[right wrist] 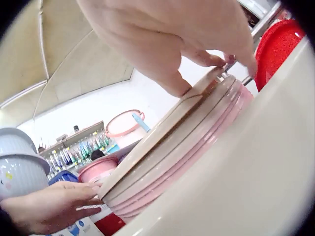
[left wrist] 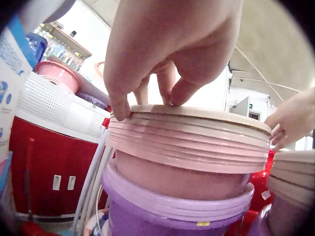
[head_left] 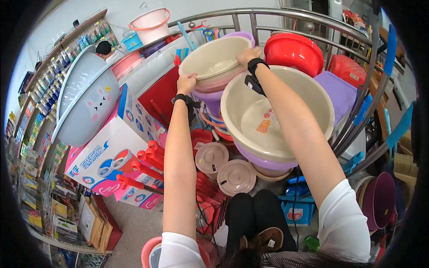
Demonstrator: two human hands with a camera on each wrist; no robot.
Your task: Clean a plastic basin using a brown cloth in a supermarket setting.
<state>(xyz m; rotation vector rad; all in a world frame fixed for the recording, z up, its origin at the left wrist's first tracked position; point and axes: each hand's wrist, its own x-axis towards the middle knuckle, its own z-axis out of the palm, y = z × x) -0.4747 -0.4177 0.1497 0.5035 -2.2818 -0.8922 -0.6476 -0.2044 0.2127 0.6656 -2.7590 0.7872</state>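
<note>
In the head view a beige basin [head_left: 213, 57] tops a nested stack, with pink basins [head_left: 223, 81] under it and purple ones [head_left: 210, 97] lower down. My left hand [head_left: 187, 83] grips its near left rim. On the right side of the same rim, my right hand [head_left: 248, 55] holds on, thumb and fingers over the edge. The left wrist view has the left fingers [left wrist: 121, 109] hooked at the topmost rim. A narrow dark gap runs beneath that rim [right wrist: 162, 140] in the right wrist view. Beside this stack stands a larger beige basin [head_left: 246, 111] with a printed sticker inside.
Red basins [head_left: 293, 51] and a purple lid [head_left: 337, 94] lie to the right, by a metal railing [head_left: 286, 14]. Grey-blue rabbit basins [head_left: 89, 98] rest on a printed carton [head_left: 107, 152] at left. Red handles [head_left: 145, 167] and lidded round containers [head_left: 236, 177] stand below my arms.
</note>
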